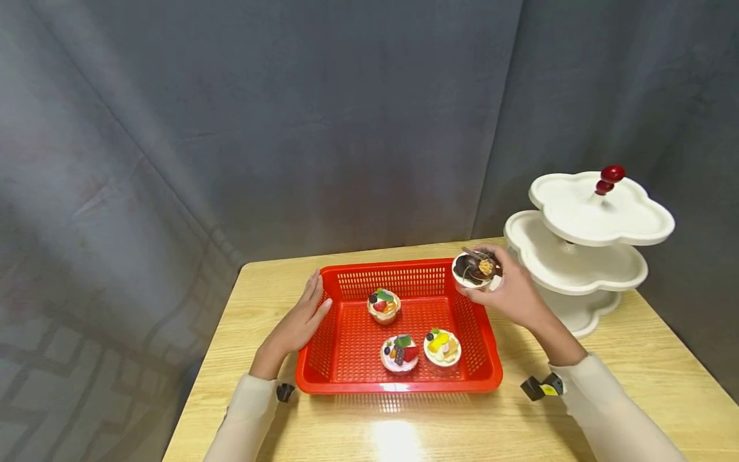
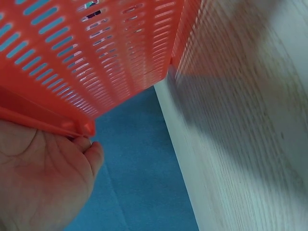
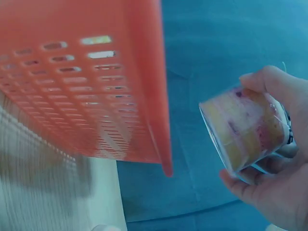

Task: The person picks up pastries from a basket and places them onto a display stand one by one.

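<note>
Red plastic is forming the slotted walls of a basket [image 1: 398,388], which is sitting on a pale wooden table [image 1: 335,436]. At its left side, the left hand [image 1: 300,321] is resting against the rim with the fingers lying straight and close together and the thumb standing a little apart; in the left wrist view the palm is showing just outside the rim, and it is touching the edge.

Near the basket's far right corner, the right hand [image 1: 516,292] is holding a dessert cup [image 1: 475,269] up, pinching it between the thumb and the curled fingers. Dark pieces, a brown stick and a walnut-like lump are topping this cup, and yellow and pink layers are showing through its clear side. In the right wrist view, a gap is separating the cup from the basket's rim.

Inside the basket, three more cups are standing: a berry-topped cup [image 1: 383,306] farther back, a chocolate-and-strawberry cup [image 1: 399,354] nearer, and a yellow-fruit cup [image 1: 442,348] just to the right of that one.

On the right, at the far side of the table, a white three-tiered stand [image 1: 568,208] is rising, and a red knob [image 1: 612,174] is crowning it. Beyond everything, a grey curtain [image 1: 346,128] is hanging.
</note>
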A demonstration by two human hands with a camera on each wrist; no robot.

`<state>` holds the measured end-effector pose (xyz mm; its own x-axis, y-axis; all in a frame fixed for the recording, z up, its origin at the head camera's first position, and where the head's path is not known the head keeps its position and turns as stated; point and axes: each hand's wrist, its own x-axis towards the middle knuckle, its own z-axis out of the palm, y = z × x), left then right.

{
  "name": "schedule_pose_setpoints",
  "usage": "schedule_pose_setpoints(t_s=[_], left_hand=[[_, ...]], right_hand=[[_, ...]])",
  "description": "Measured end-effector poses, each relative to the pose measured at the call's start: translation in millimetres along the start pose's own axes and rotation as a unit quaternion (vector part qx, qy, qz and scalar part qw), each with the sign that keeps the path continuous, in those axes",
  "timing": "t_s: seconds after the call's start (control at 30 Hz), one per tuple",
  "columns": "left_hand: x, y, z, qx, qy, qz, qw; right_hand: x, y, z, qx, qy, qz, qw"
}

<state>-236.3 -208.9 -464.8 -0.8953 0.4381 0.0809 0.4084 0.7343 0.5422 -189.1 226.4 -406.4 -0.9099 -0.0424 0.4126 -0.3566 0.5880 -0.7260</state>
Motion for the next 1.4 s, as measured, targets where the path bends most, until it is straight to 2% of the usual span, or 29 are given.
schedule_pose_setpoints(t_s=[0.17,0.4,0.6,0.87,1.2,1.4], left_hand=[[0.3,-1.0,0.2,-0.001,0.001,0.001,1.0000],[-2.4,-2.6,0.9,-0.009,0.005,0.000,0.9999],[-3.4,-2.0,1.5,-0.009,0.008,-0.006,0.9999],[-4.0,-2.1,1.7,-0.009,0.007,-0.007,0.9999],[-4.0,-1.2,0.8,-0.009,0.008,-0.011,0.9999],[-0.9,1.2,0.4,-0.004,0.005,-0.004,1.0000]], right_hand=[[-0.7,-1.7,-7.4,0.033,0.031,0.024,0.999],[-5.4,-7.6,-16.5,0.020,0.054,0.076,0.995],[-6.6,-17.2,-23.3,0.010,0.091,0.079,0.993],[-1.9,-32.5,-34.3,-0.007,0.156,0.090,0.984],[8.4,-49.5,-41.6,-0.030,0.245,0.084,0.965],[10.5,-54.0,-50.7,-0.054,0.314,0.083,0.944]])
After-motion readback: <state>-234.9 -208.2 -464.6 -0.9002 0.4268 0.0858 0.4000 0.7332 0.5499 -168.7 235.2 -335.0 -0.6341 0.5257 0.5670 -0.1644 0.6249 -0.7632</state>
